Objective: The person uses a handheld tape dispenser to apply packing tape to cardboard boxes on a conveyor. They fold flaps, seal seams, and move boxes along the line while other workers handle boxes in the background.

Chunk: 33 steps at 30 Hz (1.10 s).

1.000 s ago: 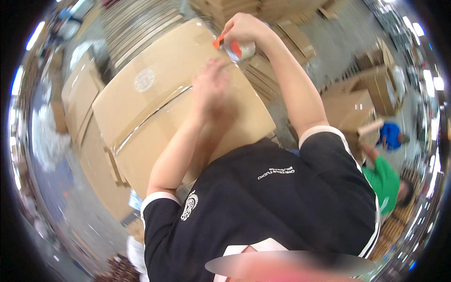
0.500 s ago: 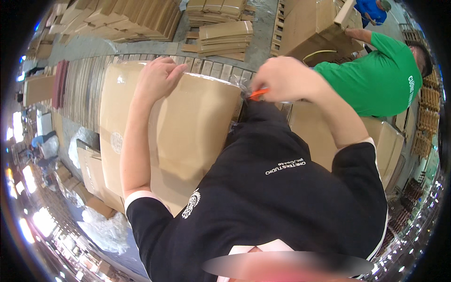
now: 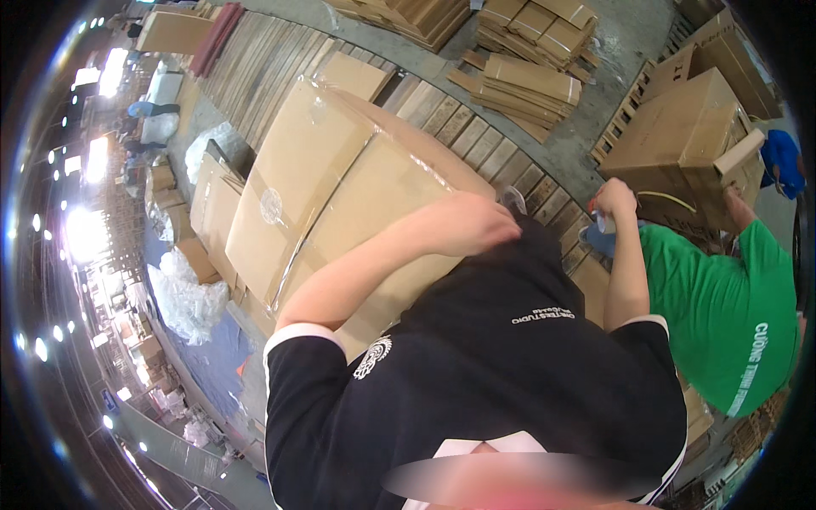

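Observation:
A large brown cardboard box lies before me, with shiny clear tape along its seam and edges. My left hand is over its right end, fingers curled downward; what they hold, if anything, is hidden. Off to the right and away from the box, my right hand is closed on a small orange tool, mostly hidden by the fingers. Something pale and clear hangs just below that hand; I cannot make out what it is.
A slatted wooden platform runs behind the box. Flat cardboard stacks lie beyond it. At right, a co-worker in a green shirt bends beside another large carton. Crumpled clear plastic lies at left.
My left hand has moved from the box's far edge to its right end. My right hand has swung right, away from the box, with the orange tool. The whole view has turned.

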Each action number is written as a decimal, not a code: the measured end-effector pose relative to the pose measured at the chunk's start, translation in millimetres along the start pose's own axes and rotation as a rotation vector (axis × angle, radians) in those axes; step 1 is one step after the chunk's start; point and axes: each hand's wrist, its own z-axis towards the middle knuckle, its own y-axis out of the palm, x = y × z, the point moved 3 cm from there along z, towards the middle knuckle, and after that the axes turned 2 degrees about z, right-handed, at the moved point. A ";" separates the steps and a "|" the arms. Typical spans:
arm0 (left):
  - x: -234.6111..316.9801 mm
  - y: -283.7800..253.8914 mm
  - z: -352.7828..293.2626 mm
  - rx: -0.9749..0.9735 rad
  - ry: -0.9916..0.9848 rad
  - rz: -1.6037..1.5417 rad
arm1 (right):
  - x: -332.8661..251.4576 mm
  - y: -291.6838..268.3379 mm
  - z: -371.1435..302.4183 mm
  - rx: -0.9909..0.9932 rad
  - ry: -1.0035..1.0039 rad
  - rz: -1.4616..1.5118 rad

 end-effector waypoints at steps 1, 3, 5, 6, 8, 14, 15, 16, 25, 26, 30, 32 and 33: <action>-2.0 -27.0 18.1 0.092 0.022 0.081 | 20.0 -12.6 12.8 -0.086 -0.037 0.027; 0.2 -81.6 61.5 0.180 -0.063 0.507 | 77.0 -42.3 6.9 -0.161 0.029 0.096; 17.7 -131.7 89.8 0.080 -0.433 0.903 | 115.1 -78.5 0.8 -0.310 -0.086 0.011; 34.5 -157.3 91.9 -0.014 -0.612 1.032 | 126.7 -98.4 0.0 -0.294 -0.186 0.061; 80.4 -202.1 85.8 -0.035 -0.785 1.125 | 154.4 -140.3 8.8 -0.244 -0.385 0.026; 164.7 -239.9 192.1 -0.201 -1.351 0.809 | 432.2 -279.1 64.7 -0.276 -0.403 0.031; 163.2 -234.6 248.7 -0.083 -1.337 0.720 | 500.1 -305.9 67.4 -0.268 -0.431 0.088; 161.6 -228.0 306.2 0.022 -1.311 0.615 | 570.0 -331.3 71.0 -0.267 -0.352 0.157; 229.2 -191.4 581.9 0.685 -1.122 0.628 | 790.7 -418.3 67.5 0.023 -0.276 1.029; 267.5 -176.1 599.1 0.652 -1.020 0.930 | 796.4 -420.5 67.1 0.048 -0.237 1.020; 412.5 -68.7 689.9 0.317 -0.761 0.808 | 809.5 -439.2 86.7 0.017 -0.210 0.847; 464.0 -10.5 736.2 0.045 -0.797 0.285 | 804.2 -451.6 114.1 0.008 -0.266 0.771; 488.2 12.1 759.2 -0.045 -0.640 0.208 | 795.1 -455.6 132.0 -0.007 -0.306 0.729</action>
